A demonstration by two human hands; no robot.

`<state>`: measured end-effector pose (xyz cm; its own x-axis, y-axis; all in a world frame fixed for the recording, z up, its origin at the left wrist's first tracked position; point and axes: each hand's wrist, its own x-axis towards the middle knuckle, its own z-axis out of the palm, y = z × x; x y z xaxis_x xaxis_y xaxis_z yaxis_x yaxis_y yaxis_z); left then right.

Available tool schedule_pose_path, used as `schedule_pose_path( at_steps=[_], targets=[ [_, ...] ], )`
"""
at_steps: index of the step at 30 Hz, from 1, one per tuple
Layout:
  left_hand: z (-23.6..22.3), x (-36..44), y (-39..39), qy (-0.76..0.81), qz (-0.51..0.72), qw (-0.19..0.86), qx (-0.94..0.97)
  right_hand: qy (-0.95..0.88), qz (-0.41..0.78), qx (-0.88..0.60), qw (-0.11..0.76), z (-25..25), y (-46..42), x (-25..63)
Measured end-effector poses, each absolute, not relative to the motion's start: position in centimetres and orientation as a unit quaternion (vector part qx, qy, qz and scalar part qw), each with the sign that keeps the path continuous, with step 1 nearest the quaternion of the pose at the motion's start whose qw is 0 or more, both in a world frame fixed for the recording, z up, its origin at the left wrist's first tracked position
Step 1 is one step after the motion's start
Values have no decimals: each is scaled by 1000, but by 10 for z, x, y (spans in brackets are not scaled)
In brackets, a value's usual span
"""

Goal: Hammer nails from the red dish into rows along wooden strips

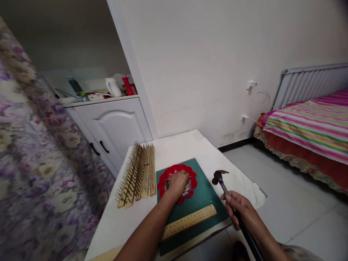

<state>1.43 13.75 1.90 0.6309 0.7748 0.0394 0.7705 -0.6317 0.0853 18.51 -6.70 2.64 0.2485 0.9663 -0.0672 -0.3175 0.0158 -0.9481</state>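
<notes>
My left hand [178,182] reaches down into a red scalloped bowl [192,178] of loose metal nails [187,188]. Its fingers are curled together among the nails, and their tips are hidden, so what they pinch cannot be made out. In my right hand [239,208] is a claw hammer [224,187], gripped by its dark handle and held off the table's right edge with the head up. A flat wooden strip [191,220] with rows of small holes or dots lies on a green mat [202,192], between me and the bowl.
Several wooden strips [136,174] full of upright nails stand side by side on the white table [174,146], left of the mat. A flowered curtain [51,156] hangs at left, with a white cabinet [116,127] behind. On the right is a bed [312,123].
</notes>
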Motion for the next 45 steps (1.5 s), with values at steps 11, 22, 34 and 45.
schedule_pose_path(
  at_steps=[11,22,34,45],
  targets=[
    [31,10,132,399,35,17,916,-338,516,-479,625,25,-67,186],
    [51,-10,50,324,213,118,914,-338,515,-479,625,28,-74,188],
    [12,11,-3,340,155,154,915,-334,508,-490,625,31,-78,193],
    [12,23,-3,340,97,84,932,-341,506,-479,631,34,-81,192]
  ],
)
